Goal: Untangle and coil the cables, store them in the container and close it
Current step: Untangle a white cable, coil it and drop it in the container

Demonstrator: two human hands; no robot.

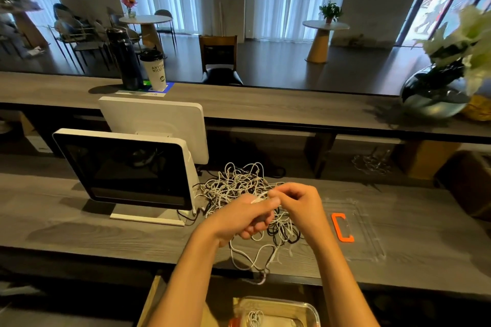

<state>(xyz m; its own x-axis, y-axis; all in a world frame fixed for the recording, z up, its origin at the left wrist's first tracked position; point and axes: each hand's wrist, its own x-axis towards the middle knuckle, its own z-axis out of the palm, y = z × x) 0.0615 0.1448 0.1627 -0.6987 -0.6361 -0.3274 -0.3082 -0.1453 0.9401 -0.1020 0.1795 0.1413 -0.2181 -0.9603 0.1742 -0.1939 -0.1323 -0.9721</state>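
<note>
Both hands meet over a tangled pile of white and black cables (247, 194) lying on the grey surface (79, 228), just right of a white screen (125, 167). The left hand (248, 216) curls around a white cable (259, 198), and the right hand (295, 200) pinches the same cable. A clear lid with an orange clip (342, 227) lies to the right. A clear container (279, 312) with a coiled white cable sits below the surface edge.

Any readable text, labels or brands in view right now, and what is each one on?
"ANYTIME NICETI…": printed on the white paper cup on the upper counter; the second word runs out of sight.
Round logo below that print: too small to read.
Blue and white card under the cup: print too blurred to read.
</note>
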